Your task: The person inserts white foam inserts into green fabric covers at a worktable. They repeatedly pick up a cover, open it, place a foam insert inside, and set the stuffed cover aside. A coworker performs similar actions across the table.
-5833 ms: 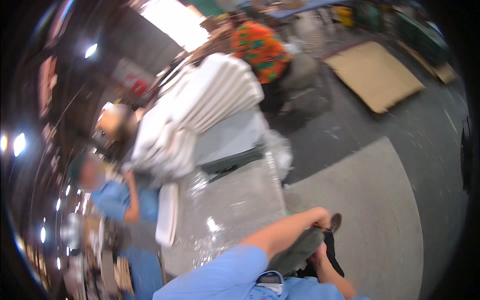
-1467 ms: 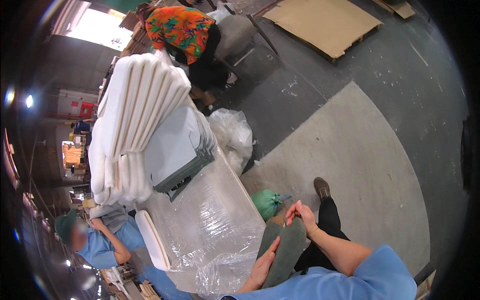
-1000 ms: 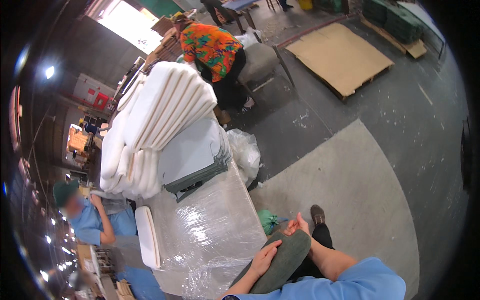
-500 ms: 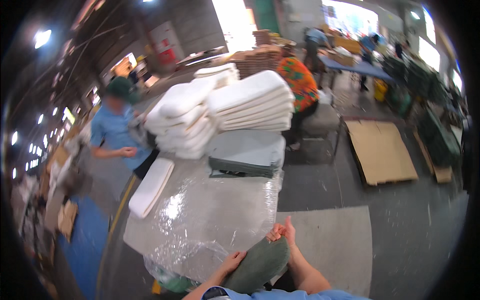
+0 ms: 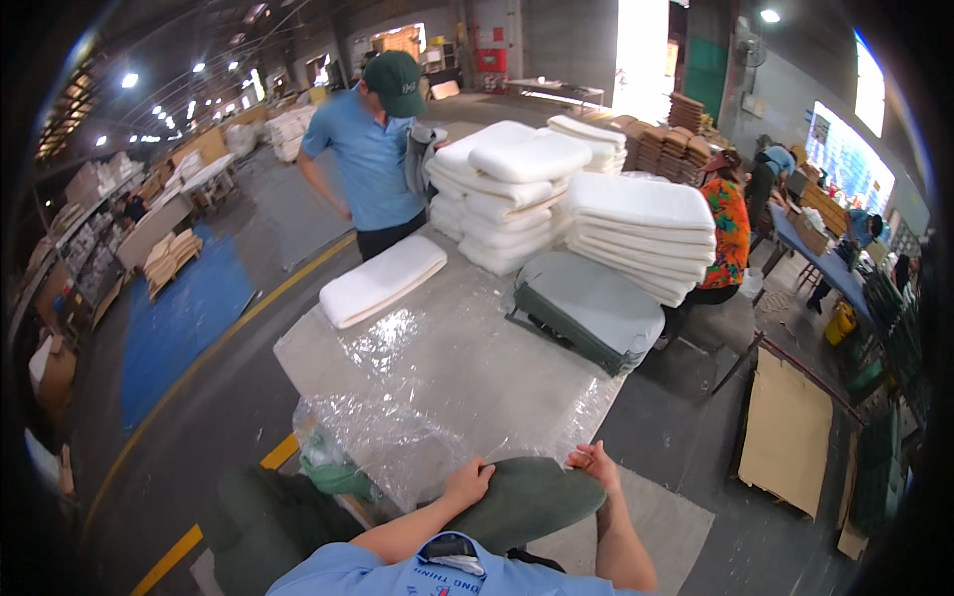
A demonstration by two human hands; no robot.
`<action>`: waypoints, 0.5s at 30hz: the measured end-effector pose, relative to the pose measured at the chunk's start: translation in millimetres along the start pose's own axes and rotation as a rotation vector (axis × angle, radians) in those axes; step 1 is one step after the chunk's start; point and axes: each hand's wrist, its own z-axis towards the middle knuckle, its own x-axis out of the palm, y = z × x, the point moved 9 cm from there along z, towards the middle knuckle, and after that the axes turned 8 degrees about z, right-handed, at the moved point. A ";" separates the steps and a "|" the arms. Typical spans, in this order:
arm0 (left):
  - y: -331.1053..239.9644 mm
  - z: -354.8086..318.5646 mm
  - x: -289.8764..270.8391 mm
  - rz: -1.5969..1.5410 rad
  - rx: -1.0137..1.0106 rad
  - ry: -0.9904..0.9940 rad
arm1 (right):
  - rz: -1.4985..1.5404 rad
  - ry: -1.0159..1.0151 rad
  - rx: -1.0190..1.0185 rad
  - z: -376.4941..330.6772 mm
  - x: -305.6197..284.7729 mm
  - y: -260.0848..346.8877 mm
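1. Reference: 12 o'clock is the top of your view, with its centre as the hub. The dark green cushion [image 5: 527, 507] is at 6 o'clock, between your torso and the near edge of the tabletop [image 5: 467, 333]. Whether it touches that edge cannot be told.
2. Left hand [image 5: 469, 482]: your fingers are curled over the cushion's rim at its 10 o'clock, apparently grasping it.
3. Right hand [image 5: 593, 462]: your fingers meet the rim at 2 o'clock, partly spread. Whether they pinch the fabric cannot be told.
4. Caution, support: if the right-hand contact is light, that end could sag or swing down, leaving the left hand with the load.
5. Caution, snagging: loose clear film [image 5: 412, 447] lies at 7 o'clock, just beside your left hand. A sideways move could catch and drag it. A green bundle [image 5: 333, 472] sits farther out in the same direction.
6. Caution, sliding: the film on the tabletop looks slick; a push could shift the single white foam pad [image 5: 383, 281] at 9 o'clock or the grey-green cover stack [image 5: 596, 298] at 3 o'clock.
7. Caution, toppling: the leaning white foam stack [image 5: 641, 233] at 2 o'clock could slump if the covers beneath its near side were jolted.
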 end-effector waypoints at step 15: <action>0.8 -23.5 -28.1 -0.055 0.132 -0.002 | -1.792 0.487 0.229 29.3 99.9 -16.4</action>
